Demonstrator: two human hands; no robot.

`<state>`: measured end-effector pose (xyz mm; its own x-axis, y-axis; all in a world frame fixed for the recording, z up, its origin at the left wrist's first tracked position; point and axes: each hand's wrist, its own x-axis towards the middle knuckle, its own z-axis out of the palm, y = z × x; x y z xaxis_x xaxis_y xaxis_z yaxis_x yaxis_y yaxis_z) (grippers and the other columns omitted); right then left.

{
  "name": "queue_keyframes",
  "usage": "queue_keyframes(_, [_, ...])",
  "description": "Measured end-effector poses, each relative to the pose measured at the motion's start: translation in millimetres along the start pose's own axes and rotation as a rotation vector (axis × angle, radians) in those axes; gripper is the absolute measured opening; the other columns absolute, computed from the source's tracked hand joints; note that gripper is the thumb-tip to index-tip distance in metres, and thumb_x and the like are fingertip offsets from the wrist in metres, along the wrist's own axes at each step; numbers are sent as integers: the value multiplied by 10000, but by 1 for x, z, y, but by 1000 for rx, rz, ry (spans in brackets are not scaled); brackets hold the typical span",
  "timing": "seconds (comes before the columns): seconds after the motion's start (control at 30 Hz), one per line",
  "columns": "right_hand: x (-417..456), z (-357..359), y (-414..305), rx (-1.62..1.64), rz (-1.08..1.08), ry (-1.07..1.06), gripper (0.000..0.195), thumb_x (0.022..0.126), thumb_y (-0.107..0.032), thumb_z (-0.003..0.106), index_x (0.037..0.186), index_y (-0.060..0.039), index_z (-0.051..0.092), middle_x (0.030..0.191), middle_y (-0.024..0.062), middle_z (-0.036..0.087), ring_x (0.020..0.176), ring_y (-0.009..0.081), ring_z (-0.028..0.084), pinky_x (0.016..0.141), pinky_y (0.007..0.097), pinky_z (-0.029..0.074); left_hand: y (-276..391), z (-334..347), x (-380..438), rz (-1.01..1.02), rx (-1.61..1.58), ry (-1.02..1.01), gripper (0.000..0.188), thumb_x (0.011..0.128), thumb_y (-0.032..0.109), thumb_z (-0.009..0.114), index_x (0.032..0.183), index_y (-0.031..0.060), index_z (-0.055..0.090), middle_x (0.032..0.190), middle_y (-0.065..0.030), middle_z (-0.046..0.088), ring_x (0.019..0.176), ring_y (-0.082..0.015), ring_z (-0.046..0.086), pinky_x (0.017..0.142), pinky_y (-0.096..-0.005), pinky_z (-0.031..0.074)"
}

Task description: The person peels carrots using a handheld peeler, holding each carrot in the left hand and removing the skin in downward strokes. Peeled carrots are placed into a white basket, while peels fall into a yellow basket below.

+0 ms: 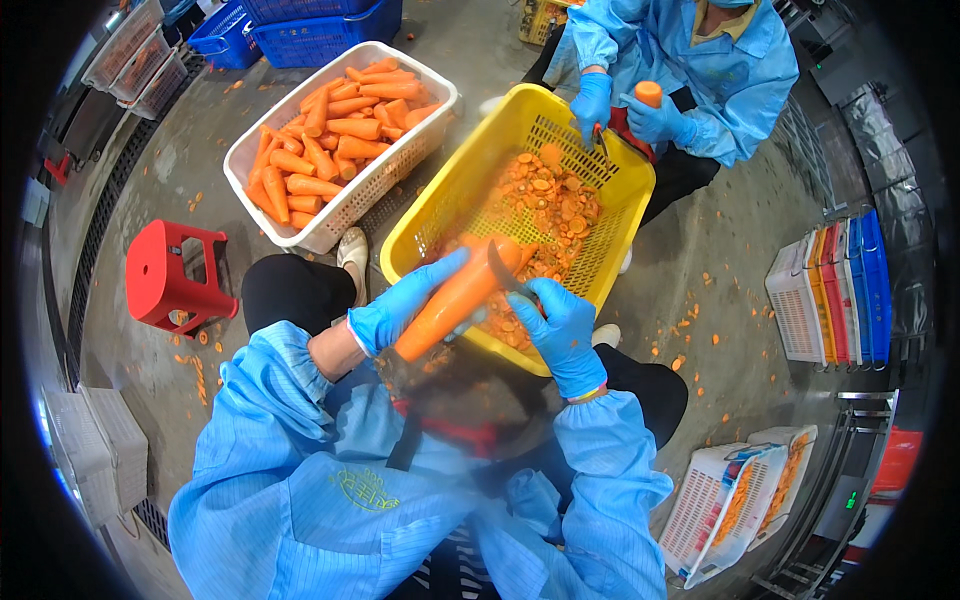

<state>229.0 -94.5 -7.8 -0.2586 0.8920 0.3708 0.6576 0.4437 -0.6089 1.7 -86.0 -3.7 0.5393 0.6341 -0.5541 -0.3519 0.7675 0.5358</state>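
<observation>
My left hand [412, 300], in a blue glove, is closed round a large peeled carrot [450, 300], tilted with its thick end up and to the right. My right hand [559, 334], gloved too, grips a knife [502, 268]; its handle is mostly hidden and its curved blade lies against the carrot's thick end. Both hands are over the near end of a yellow plastic crate [416, 221]. Inside that crate lie many carrot slices and trimmed ends [551, 199]. To its left, a white perforated crate [360, 202] is heaped with whole peeled carrots [352, 127].
Across the yellow crate sits a co-worker [675, 82] holding a carrot and a knife. A red stool [176, 274] stands at left. Blue crates [322, 37] are at the back. Stacked crates [832, 289] and crates with carrots [731, 502] stand at right. Carrot scraps dot the floor.
</observation>
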Motion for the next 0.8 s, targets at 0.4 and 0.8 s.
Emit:
queue_keyframes(0.4, [3,-16,39,280,403,189,338,915,-397,645,833,-69,647,558,74,515,511,177,530,492,329,394,5,-5,-9,480,501,-37,570,914,346,668,1348,5,524,1114,-65,657,951,-90,612,840,-243,500])
queue_keyframes(0.8, [-4,-13,4,55,-22,-68,258,822,-285,754,812,-60,628,636,84,545,522,217,531,501,319,426,7,-7,-3,406,573,21,555,897,277,703,1334,-21,537,1147,-59,651,1009,-104,590,908,-260,477])
